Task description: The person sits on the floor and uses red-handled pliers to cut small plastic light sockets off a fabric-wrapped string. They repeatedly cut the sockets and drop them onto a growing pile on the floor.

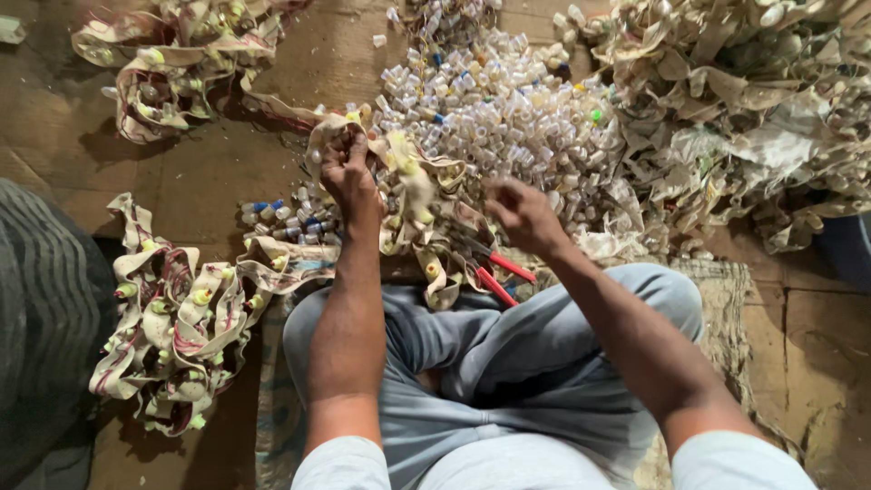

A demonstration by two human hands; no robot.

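My left hand (349,177) is closed on a long cream fabric strip (413,191) with small yellow-green caps fixed along it, holding it up over the floor. My right hand (522,216) hovers just right of the strip with fingers curled; whether it pinches anything is unclear. Red-handled pliers (497,277) lie under the right hand, beside my knee. Just beyond both hands spreads a heap of small clear and white plastic caps (494,104). I sit cross-legged in grey trousers (508,363).
A coiled pile of used strip (177,318) lies at my left, another pile (172,63) at the far left. A big mound of crumpled strips (744,118) fills the right. A dark ribbed object (45,308) stands at the left edge.
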